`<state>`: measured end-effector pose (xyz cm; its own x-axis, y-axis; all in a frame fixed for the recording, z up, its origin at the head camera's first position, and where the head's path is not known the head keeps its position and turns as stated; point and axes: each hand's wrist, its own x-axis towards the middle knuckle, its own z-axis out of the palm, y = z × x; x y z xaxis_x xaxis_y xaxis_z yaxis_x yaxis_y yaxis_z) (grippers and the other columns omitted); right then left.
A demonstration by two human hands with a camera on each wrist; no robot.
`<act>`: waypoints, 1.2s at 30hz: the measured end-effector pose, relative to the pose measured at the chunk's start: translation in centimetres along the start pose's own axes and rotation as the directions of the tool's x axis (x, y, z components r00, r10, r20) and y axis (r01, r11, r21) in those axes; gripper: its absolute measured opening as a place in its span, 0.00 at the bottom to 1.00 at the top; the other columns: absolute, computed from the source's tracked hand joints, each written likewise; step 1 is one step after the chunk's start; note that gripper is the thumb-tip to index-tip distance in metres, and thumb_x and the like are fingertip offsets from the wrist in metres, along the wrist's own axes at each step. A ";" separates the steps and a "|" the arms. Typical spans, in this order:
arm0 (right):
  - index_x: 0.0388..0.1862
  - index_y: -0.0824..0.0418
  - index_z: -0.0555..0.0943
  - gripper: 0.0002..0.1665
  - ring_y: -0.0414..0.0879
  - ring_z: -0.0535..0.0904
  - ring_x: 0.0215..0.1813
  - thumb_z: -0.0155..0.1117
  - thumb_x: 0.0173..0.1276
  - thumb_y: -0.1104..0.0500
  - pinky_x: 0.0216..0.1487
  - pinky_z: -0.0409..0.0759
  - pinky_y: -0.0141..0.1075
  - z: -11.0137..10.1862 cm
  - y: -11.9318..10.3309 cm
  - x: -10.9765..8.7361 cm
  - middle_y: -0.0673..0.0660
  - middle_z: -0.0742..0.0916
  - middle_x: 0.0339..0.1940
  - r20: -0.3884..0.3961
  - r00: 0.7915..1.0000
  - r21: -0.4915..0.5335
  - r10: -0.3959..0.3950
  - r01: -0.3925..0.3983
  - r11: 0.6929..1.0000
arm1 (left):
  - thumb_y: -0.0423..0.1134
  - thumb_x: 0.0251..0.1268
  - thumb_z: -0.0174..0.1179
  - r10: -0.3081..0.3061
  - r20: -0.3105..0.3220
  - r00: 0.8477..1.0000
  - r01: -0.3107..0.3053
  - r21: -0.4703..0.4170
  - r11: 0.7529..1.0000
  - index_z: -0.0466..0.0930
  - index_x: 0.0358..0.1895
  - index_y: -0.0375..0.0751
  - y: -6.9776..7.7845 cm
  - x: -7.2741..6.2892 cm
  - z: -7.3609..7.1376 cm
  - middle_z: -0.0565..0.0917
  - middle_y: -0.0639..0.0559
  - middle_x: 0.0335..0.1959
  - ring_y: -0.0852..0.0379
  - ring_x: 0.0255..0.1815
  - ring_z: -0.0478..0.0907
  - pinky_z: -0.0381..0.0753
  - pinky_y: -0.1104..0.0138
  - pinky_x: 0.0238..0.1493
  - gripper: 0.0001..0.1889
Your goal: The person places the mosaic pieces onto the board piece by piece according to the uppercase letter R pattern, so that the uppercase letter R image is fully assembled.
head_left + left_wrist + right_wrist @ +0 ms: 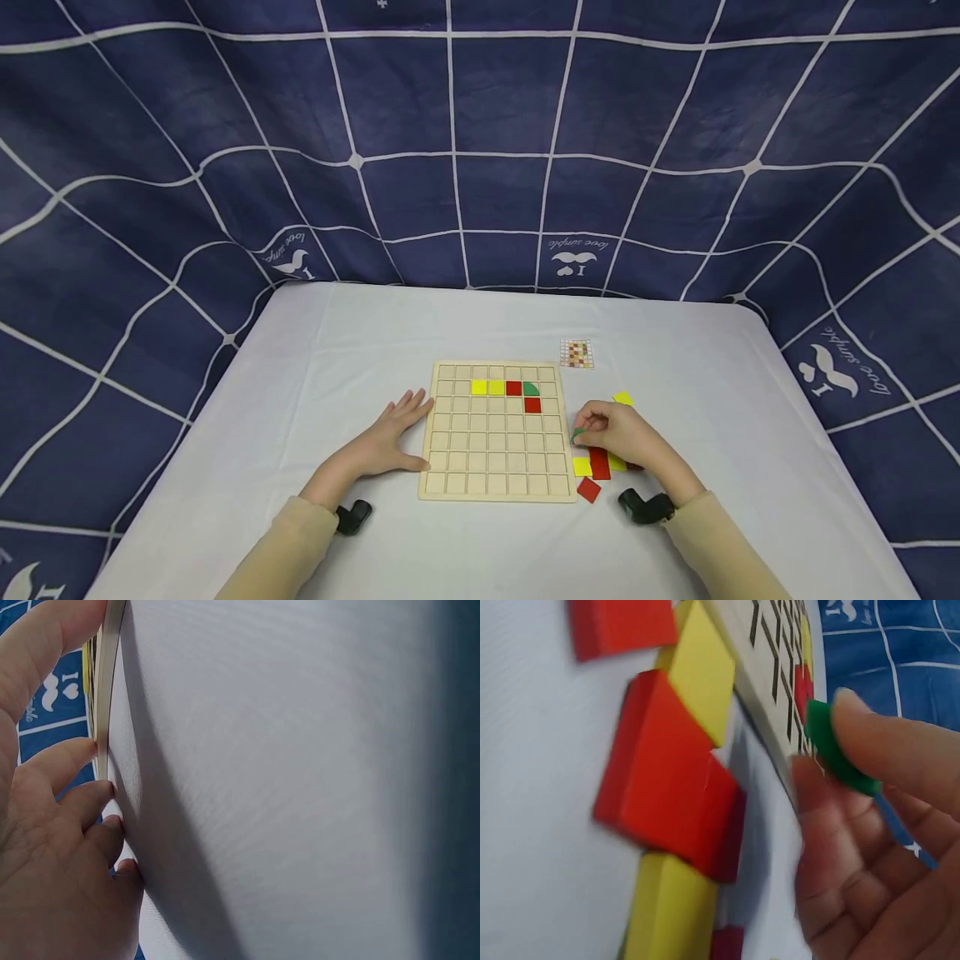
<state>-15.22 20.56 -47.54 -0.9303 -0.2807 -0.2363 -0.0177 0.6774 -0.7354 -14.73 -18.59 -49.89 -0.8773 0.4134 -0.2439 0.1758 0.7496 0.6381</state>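
Note:
A wooden grid board (497,433) lies flat on the table. In its upper rows sit two yellow squares (487,387), two red squares (532,405) and a green quarter-circle tile (530,389). Spread fingers of my left hand (382,442) touch the board's left edge; the left wrist view shows the fingertips against that edge (110,690). Beside the board's right edge, my right hand (615,429) pinches a green tile with a curved side (832,750) between thumb and fingers. Below that hand lie loose red tiles (667,780) and yellow tiles (701,675), partly hidden by it.
A small printed pattern card (576,353) lies beyond the board's upper right corner. One red square (588,490) rests apart near the lower right corner. A white cloth (360,333) covers the table, and a dark blue checked curtain (495,200) hangs behind it.

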 end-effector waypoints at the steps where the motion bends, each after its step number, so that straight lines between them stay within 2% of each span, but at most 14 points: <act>1: 0.33 0.55 0.83 0.06 0.43 0.75 0.31 0.73 0.60 0.60 0.31 0.74 0.27 0.0 -0.1 0.1 0.50 0.81 0.25 -0.014 1.000 0.013 -0.010 0.010 1.000 | 0.45 0.45 0.77 0.000 0.001 1.000 0.000 -0.001 1.000 0.55 0.77 0.40 0.0 0.0 0.0 0.48 0.43 0.81 0.42 0.82 0.37 0.36 0.45 0.80 0.54; 5: 0.38 0.54 0.85 0.06 0.43 0.74 0.28 0.72 0.62 0.58 0.28 0.72 0.27 0.5 -1.0 0.9 0.52 0.82 0.23 -0.068 0.997 0.050 -0.022 0.025 0.998 | 0.45 0.45 0.76 0.001 0.001 1.000 -0.001 -0.001 1.000 0.55 0.77 0.40 0.0 0.0 -0.1 0.48 0.42 0.81 0.42 0.82 0.37 0.36 0.45 0.80 0.54; 11: 0.42 0.55 0.87 0.09 0.43 0.78 0.30 0.71 0.63 0.58 0.33 0.77 0.27 2.1 -3.1 1.9 0.52 0.87 0.28 -0.112 0.993 0.081 -0.039 0.048 0.996 | 0.45 0.45 0.77 0.011 -0.003 1.000 -0.011 0.006 1.000 0.55 0.77 0.40 -0.1 0.1 0.0 0.48 0.42 0.81 0.42 0.82 0.37 0.37 0.45 0.80 0.54; 14: 0.41 0.54 0.87 0.08 0.42 0.78 0.29 0.71 0.62 0.59 0.33 0.77 0.29 3.0 -3.6 2.3 0.51 0.87 0.27 -0.117 0.993 0.087 -0.024 0.034 0.996 | 0.45 0.45 0.77 0.015 -0.005 1.000 -0.015 0.003 1.000 0.55 0.77 0.39 -0.1 0.2 0.1 0.48 0.42 0.81 0.42 0.82 0.37 0.37 0.45 0.80 0.54; 23: 0.32 0.55 0.83 0.06 0.40 0.76 0.28 0.74 0.59 0.60 0.32 0.77 0.28 4.5 -4.1 3.0 0.48 0.84 0.25 -0.153 0.988 0.019 0.004 -0.001 1.000 | 0.45 0.44 0.77 0.012 -0.007 1.000 -0.012 0.007 1.000 0.55 0.77 0.39 0.0 0.1 0.0 0.48 0.42 0.81 0.41 0.82 0.37 0.37 0.44 0.80 0.55; 28: 0.29 0.55 0.83 0.05 0.40 0.76 0.27 0.73 0.59 0.61 0.31 0.77 0.29 4.9 -4.1 3.3 0.48 0.84 0.24 -0.153 0.988 -0.006 -0.003 0.002 1.000 | 0.45 0.45 0.77 0.015 -0.005 1.000 -0.015 0.005 1.000 0.55 0.77 0.39 -0.1 0.1 0.0 0.48 0.42 0.81 0.41 0.82 0.37 0.36 0.44 0.80 0.55; 36: 0.27 0.56 0.84 0.05 0.41 0.75 0.31 0.73 0.59 0.61 0.33 0.76 0.29 4.8 -4.4 3.5 0.50 0.80 0.29 -0.159 0.987 -0.077 -0.018 0.006 0.997 | 0.46 0.46 0.77 0.027 -0.001 1.000 -0.027 0.002 1.000 0.54 0.77 0.39 -0.2 0.1 0.0 0.48 0.42 0.81 0.41 0.82 0.37 0.36 0.44 0.80 0.55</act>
<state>-16.63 13.40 -48.18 -0.9763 -0.1812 -0.1183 -0.0517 0.7263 -0.6854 -14.85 -18.69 -50.02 -0.8729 0.4326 -0.2257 0.2001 0.7393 0.6429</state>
